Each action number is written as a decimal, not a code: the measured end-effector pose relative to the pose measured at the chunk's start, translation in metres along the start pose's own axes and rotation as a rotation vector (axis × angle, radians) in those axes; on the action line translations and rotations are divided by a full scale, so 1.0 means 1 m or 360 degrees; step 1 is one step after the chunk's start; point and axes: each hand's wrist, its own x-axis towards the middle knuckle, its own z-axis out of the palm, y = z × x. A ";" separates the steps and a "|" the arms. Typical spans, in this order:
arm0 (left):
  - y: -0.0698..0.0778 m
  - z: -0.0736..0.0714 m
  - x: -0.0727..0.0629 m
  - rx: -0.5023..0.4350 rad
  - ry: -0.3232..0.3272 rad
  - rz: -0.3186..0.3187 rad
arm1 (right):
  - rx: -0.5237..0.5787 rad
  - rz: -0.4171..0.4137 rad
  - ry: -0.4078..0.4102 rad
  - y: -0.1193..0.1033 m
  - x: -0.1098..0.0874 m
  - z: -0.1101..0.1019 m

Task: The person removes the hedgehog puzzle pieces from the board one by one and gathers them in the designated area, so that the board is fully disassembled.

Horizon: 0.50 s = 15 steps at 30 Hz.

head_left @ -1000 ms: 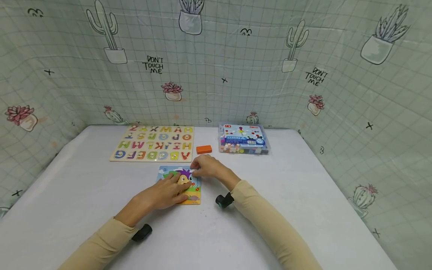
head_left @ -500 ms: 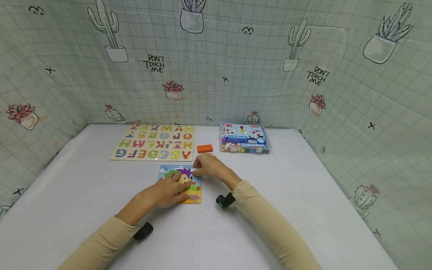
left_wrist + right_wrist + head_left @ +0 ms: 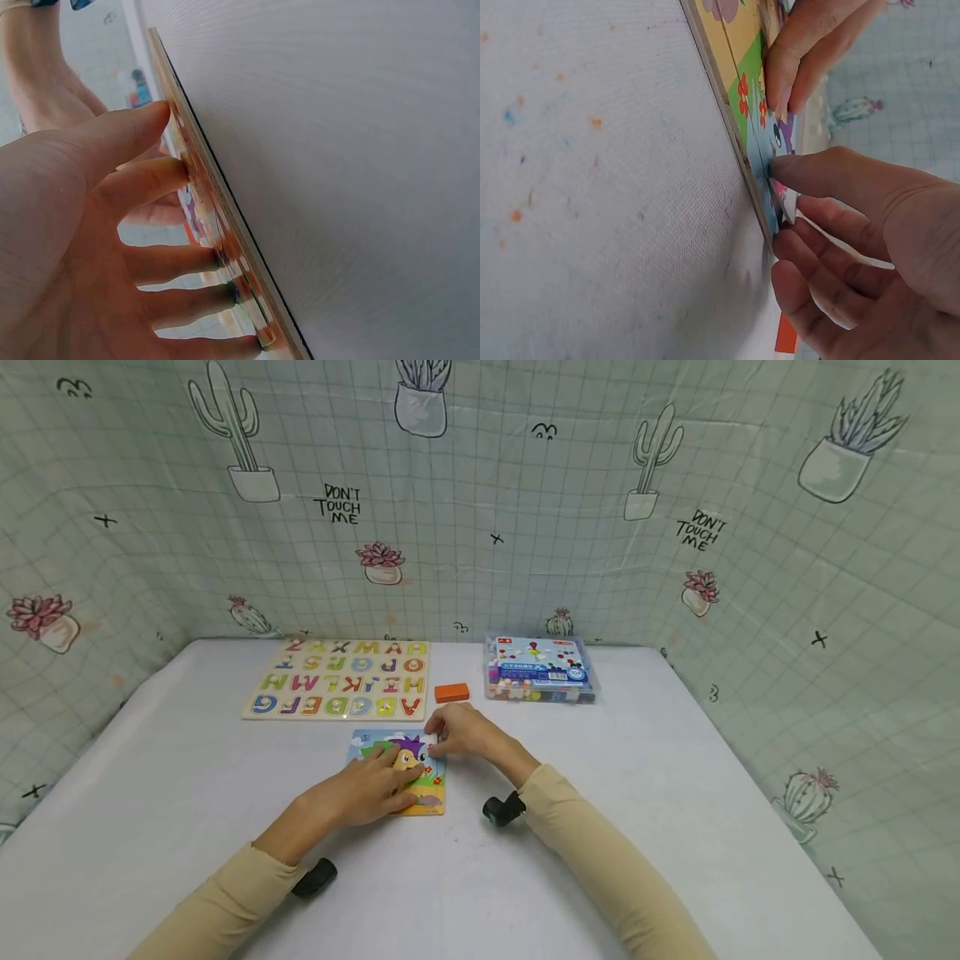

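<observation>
A flat jigsaw puzzle (image 3: 437,783) with a purple-haired cartoon animal lies on the white table. My left hand (image 3: 367,789) rests across it, fingers spread and straight. In the left wrist view those fingertips (image 3: 225,294) touch the puzzle's face near its wooden edge. At the far right corner, my right hand (image 3: 463,731) pinches a puzzle piece (image 3: 782,201) between thumb and fingers. The right wrist view has this piece tilted, one end raised above the board. The fingers hide part of the piece, and the left hand covers much of the picture.
Behind the puzzle lies a wooden alphabet board (image 3: 341,681). An orange block (image 3: 452,692) sits beside it, just beyond my right hand. Farther right stands a clear plastic box (image 3: 540,670) of coloured parts. A patterned cloth (image 3: 480,577) rises behind the table.
Both hands stay nearly in place at the puzzle. The head view shifts slightly; the other objects have not moved on the table.
</observation>
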 end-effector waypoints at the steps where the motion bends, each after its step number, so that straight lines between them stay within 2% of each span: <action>1: 0.000 0.000 0.000 -0.0008 0.0000 -0.0004 | -0.0008 -0.0013 -0.0004 0.001 0.000 0.000; 15: 0.000 0.000 -0.001 0.0000 0.0025 0.0017 | -0.0151 -0.0131 -0.0002 0.003 -0.005 0.000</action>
